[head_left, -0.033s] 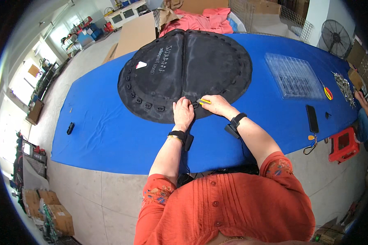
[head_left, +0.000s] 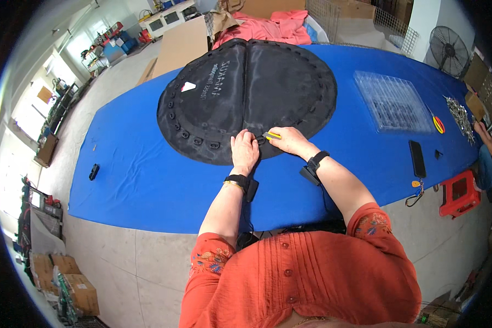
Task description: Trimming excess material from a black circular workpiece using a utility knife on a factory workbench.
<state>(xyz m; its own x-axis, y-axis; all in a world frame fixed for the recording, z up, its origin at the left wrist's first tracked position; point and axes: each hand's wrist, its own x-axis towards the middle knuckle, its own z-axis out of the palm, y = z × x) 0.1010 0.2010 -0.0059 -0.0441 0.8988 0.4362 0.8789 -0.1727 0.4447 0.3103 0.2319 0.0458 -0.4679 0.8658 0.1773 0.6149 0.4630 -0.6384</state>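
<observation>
Ideally the left hand (head_left: 245, 152) is pressing flat on the mat (head_left: 246, 98) — right hand (head_left: 285, 140) pinching the yellow tool (head_left: 271, 135), working steadily.

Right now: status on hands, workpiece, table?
Left hand flat on near rim of round black fabric panel. Right hand pinching yellow-handled tool at same rim. Clear plastic tray and phone off right, apart from hands.

A workshop is showing here: a long blue-covered tabletop (head_left: 147, 180), stacked cardboard boxes (head_left: 65, 281), an industrial fan (head_left: 449, 50) standing by.
</observation>
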